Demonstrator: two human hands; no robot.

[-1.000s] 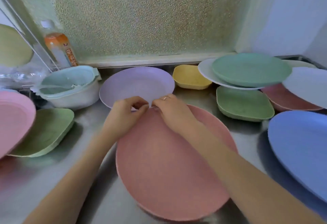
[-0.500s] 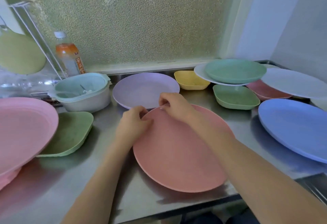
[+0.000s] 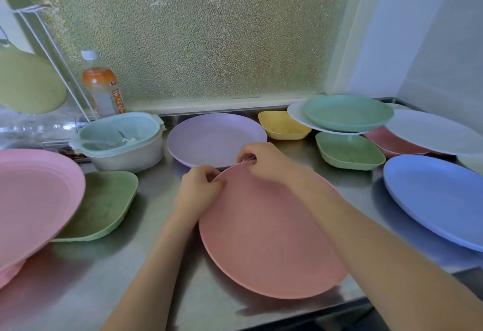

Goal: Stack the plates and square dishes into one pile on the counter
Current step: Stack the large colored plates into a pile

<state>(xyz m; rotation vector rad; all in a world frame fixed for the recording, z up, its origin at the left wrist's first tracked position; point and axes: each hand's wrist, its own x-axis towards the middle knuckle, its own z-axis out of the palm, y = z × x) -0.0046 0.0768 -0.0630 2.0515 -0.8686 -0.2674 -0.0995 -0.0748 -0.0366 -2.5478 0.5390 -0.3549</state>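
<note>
1. Fingers (image 3: 209, 174) of the left hand (image 3: 197, 191) are curled and pinch the far-left rim of the salmon plate (image 3: 266, 236); fingers (image 3: 247, 157) of the right hand (image 3: 264, 160) are curled too, pinching the same rim at its far edge, just to the right of the left ones.
2. Under both sets of fingers, the salmon plate lies on the steel tabletop (image 3: 156, 265), its far rim overlapping the near edge of the lilac plate (image 3: 215, 138), which sits just beyond the fingers.
3. Right of the fingers stand a yellow square dish (image 3: 283, 126) and a green square dish (image 3: 350, 150); beyond those, a teal plate (image 3: 347, 112) rests on a white plate (image 3: 296, 115).
4. Further right, a red dish (image 3: 392, 142) lies partly under a large white plate (image 3: 433, 132), and a blue plate (image 3: 439, 197) lies nearer the viewer.
5. Left of the fingers, a pale green square dish (image 3: 104, 205) sits partly under a pink plate (image 3: 34, 197).
6. Beyond and left of the fingers are a white bowl with a mint strainer (image 3: 122, 142), an orange-capped bottle (image 3: 102, 87) and a wire rack (image 3: 52, 51) holding an olive plate (image 3: 28, 85).
</note>
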